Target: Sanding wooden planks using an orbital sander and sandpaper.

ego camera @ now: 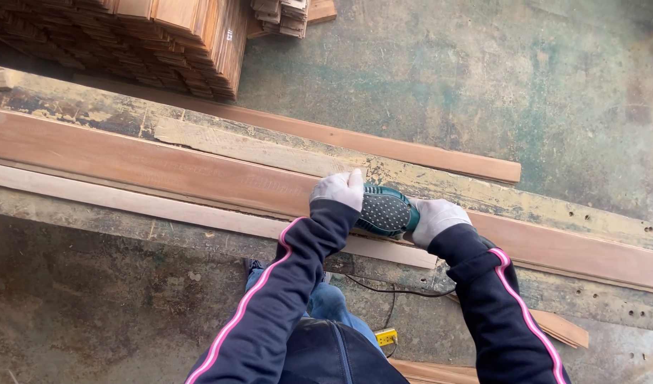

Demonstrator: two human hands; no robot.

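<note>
The gloved fingers of the left hand lie pressed together over the front of a teal power sander, and the right hand, also gloved, wraps the sander's rear end with its fingers curled shut around it. The sander sits on a long reddish plank, roughly midway along its visible length. To either side of the sander the plank's top runs bare, so there is open room along it both ways. Just nearer the person than the sander lies a paler narrow strip, touching the plank's near edge; beyond the sander a second reddish board lies along the far edge of the worn, paint-stained table. A black cord hangs below the sander, above a small yellow object. Far beyond the sander, a stack of cut boards stands on the stained concrete floor.
</note>
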